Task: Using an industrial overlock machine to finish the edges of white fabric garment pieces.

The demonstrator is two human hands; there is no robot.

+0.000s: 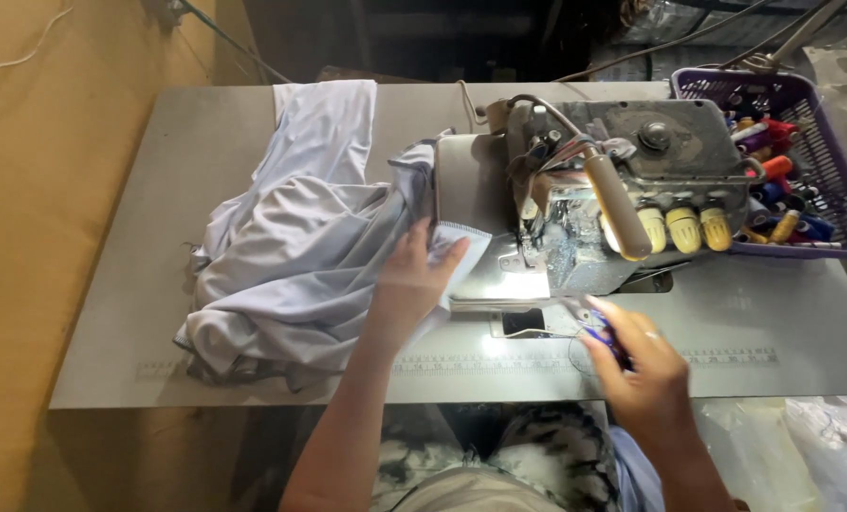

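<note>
A crumpled pale grey fabric (291, 256) is heaped left of centre, its ribbed edge pressed flat beside the lit overlock sewing machine (594, 199) in the upper middle. A small blue thread snipper (609, 339), partly hidden, is gripped lower right of centre.

No labels, signs or screens in view. Only packaging-type item: crumpled clear plastic bags (803, 446) at lower right, below the near edge of the grey work table (755, 322), translucent white, contents not discernible. Printed ruler strip (575, 360) runs along the table's front edge, pale with fine dark graduations, partly covered by the hands.
</note>
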